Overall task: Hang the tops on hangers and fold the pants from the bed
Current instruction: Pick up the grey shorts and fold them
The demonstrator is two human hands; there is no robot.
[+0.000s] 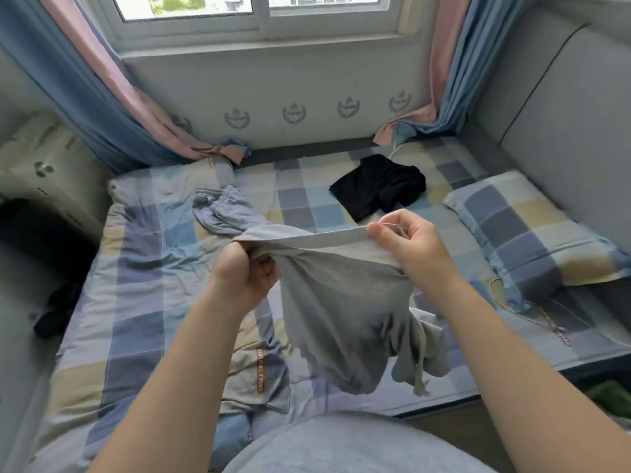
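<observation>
A grey garment is held up over the bed, with one banded edge stretched taut between both hands. The left hand is closed in a fist on the left end of that edge, and cloth is bunched inside the curled fingers. The right end is pinched by the right hand between thumb and fingertips, the other fingers curled. The rest of the grey garment hangs crumpled below the hands, and a thin strip of cloth dangles at its lower right. Top or pants: cannot be told.

Beyond the grey garment, toward the window, a black garment is laid on the checked sheet, apart from it. Beyond and left of the grey garment, blue-grey pants with a gathered waist are heaped on the quilt. Their near end is hidden behind the stretched edge, so contact cannot be judged. Below and left of the grey garment's hanging part, another grey piece with an orange lettered stripe is lying on the quilt. Right of the grey garment, a checked pillow is set on the bed. Far left of the grey garment, off the bed, a dark item is seen, too blurred to identify.
</observation>
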